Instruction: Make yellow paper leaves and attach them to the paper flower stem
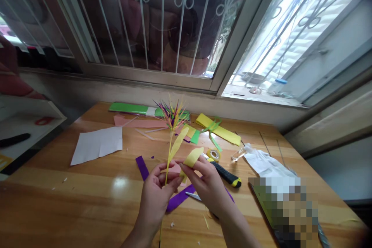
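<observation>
At the wooden table (95,205) under the barred window (157,23), seen from the head camera, a person works with both hands close together, above the table's middle. Left hand (157,193): grasping, thumb and fingers pinched round a thin yellow stem (170,148). Right hand (207,182): also grasping, fingertips on a curled pale yellow strip (193,157). Stem stands near upright in the view, long axis running away from the body, top tipped slightly right; its spiky multicoloured tuft (172,114) sits at the far end, beyond the fingers. One narrow yellow leaf (179,142) slants up and right from the stem, its base just above the left fingertips. Key relation, to my eye: strip lies right of the stem, its curl dropping from upper right to lower left, the low end just beside the left fingers; whether it touches the stem I cannot tell. Right hand is nearer the strip, left nearer the stem. Beneath and around: purple strip (180,200) and scissors (193,195) under the hands; utility knife (226,174) and tape roll (214,155) just beyond the right hand.
</observation>
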`<state>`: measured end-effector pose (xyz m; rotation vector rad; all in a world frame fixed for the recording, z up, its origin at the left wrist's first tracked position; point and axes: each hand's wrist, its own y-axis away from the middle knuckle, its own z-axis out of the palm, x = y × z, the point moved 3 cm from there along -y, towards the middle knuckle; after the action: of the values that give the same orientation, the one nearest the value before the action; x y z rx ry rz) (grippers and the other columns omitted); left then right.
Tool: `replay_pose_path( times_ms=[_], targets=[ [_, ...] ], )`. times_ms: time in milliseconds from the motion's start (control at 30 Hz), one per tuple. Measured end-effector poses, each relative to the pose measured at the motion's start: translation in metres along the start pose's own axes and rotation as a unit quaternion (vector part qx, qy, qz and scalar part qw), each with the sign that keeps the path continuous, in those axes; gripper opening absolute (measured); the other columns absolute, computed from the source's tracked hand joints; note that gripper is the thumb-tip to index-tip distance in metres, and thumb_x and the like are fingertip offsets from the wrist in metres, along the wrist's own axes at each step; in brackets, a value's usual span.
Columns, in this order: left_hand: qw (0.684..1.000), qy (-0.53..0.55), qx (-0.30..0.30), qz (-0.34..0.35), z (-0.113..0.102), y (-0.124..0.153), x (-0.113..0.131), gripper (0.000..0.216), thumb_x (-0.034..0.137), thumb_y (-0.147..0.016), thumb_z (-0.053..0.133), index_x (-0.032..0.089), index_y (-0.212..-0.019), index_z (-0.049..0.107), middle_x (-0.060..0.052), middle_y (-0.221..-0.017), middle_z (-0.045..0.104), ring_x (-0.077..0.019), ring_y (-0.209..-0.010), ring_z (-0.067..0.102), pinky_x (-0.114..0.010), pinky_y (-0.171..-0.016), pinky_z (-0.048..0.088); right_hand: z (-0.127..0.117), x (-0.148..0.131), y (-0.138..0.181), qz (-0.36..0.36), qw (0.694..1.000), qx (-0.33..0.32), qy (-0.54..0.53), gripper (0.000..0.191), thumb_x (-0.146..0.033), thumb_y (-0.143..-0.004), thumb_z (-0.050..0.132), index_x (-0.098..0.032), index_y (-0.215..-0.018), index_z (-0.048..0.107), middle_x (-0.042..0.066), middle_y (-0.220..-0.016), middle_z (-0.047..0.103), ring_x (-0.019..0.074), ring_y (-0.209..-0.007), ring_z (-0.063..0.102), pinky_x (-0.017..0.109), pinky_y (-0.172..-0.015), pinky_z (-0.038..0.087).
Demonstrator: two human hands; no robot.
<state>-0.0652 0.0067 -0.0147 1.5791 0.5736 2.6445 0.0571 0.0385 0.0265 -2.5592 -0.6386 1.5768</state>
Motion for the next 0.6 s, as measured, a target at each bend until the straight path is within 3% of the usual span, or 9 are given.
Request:
replay_pose_path(
  times_ms=[133, 233, 433, 600],
  targets=[
    [1.000, -0.019, 0.005, -0.009, -0.0009, 0.0002, 0.0023, 0.047, 0.022, -0.052, 0.081, 0.015, -0.087, 0.052, 0.004, -0.052, 0.065, -0.0058, -0.043, 0.050, -0.015, -0.042, 0.037, -0.0013, -0.0031, -0.0007, -0.071, 0.997, 0.001, 0.026, 0.023, -0.020, -0.088, 0.050, -0.026, -0.103, 0.066, 0.006, -0.098, 0.062, 0.0188, -0.091, 0.058, 0.029, -0.077, 0.045],
    [0.999, -0.035, 0.003, -0.016, -0.0006, -0.0007, 0.0032, 0.047, 0.020, -0.052, 0.081, 0.016, -0.087, 0.050, 0.005, -0.050, 0.064, -0.0053, -0.042, 0.049, -0.014, -0.039, 0.034, -0.0009, -0.0019, -0.0010, -0.084, 0.996, -0.006, 0.011, 0.025, -0.018, -0.087, 0.051, -0.028, -0.105, 0.065, 0.005, -0.102, 0.062, 0.0180, -0.094, 0.057, 0.028, -0.079, 0.045],
    [0.999, -0.031, -0.007, -0.027, 0.0009, -0.0005, 0.0039, 0.048, 0.017, -0.051, 0.080, 0.017, -0.085, 0.046, 0.004, -0.050, 0.065, -0.0046, -0.040, 0.048, -0.013, -0.038, 0.029, -0.0003, 0.0035, -0.0030, -0.030, 0.998, -0.018, -0.057, 0.020, -0.022, -0.086, 0.054, -0.025, -0.104, 0.064, 0.003, -0.092, 0.062, 0.0154, -0.079, 0.057, 0.025, -0.067, 0.046],
    [0.999, -0.021, -0.009, -0.023, 0.0002, -0.0011, 0.0037, 0.052, 0.013, -0.048, 0.080, 0.017, -0.088, 0.046, 0.004, -0.051, 0.066, -0.0054, -0.041, 0.051, -0.012, -0.038, 0.028, -0.0013, 0.0008, -0.0038, 0.007, 0.996, -0.036, -0.082, 0.019, -0.024, -0.084, 0.056, -0.023, -0.102, 0.063, 0.004, -0.091, 0.064, 0.0166, -0.080, 0.058, 0.027, -0.069, 0.047]
  ],
)
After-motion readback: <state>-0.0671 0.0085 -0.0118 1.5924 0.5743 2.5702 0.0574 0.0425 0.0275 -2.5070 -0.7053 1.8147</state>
